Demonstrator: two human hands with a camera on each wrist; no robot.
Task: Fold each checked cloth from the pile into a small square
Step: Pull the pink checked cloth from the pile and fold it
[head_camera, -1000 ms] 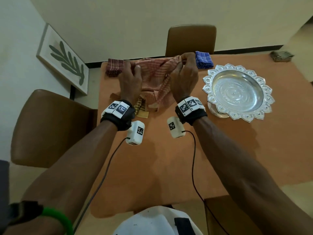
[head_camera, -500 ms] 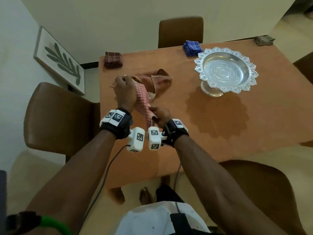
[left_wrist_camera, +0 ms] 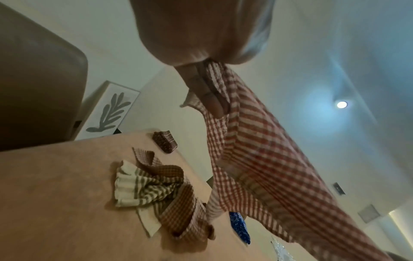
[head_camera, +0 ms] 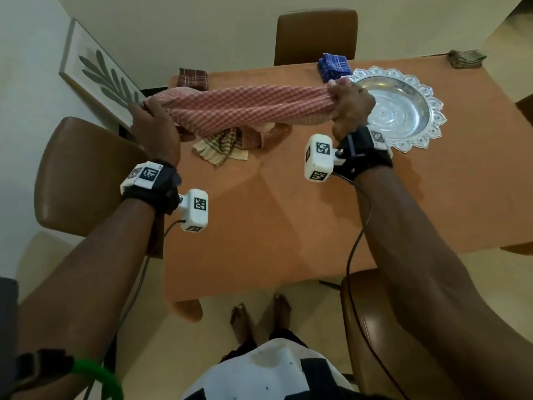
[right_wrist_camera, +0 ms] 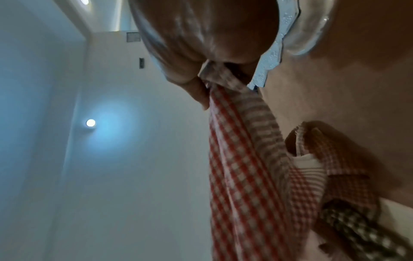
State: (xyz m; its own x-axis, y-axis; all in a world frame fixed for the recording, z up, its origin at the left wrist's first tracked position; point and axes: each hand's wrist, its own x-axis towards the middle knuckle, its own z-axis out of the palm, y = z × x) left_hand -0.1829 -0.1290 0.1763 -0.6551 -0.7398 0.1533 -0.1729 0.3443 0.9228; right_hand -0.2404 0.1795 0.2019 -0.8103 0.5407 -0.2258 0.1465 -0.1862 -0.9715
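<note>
A red-and-white checked cloth [head_camera: 245, 109] hangs stretched in the air above the table, sagging a little in the middle. My left hand [head_camera: 154, 127] grips its left end [left_wrist_camera: 220, 98] and my right hand [head_camera: 350, 106] grips its right end [right_wrist_camera: 225, 98]. Under the cloth lies the pile [head_camera: 230, 142] of crumpled checked cloths [left_wrist_camera: 156, 187], brown and olive ones on top [right_wrist_camera: 330, 169]. A folded maroon square [head_camera: 192, 79] sits at the table's far left corner and a folded blue square [head_camera: 334, 66] at the far middle.
A silver scalloped tray [head_camera: 403, 111] stands just right of my right hand. Another folded cloth [head_camera: 465, 57] lies at the far right corner. Brown chairs stand at the left [head_camera: 83, 180], the far side [head_camera: 315, 36] and near right. The orange table [head_camera: 274, 226] reaches toward me.
My hands have moved apart and lifted: the right hand went from near the left hand out to the right beside the tray, pulling the red checked cloth out long above the pile.
</note>
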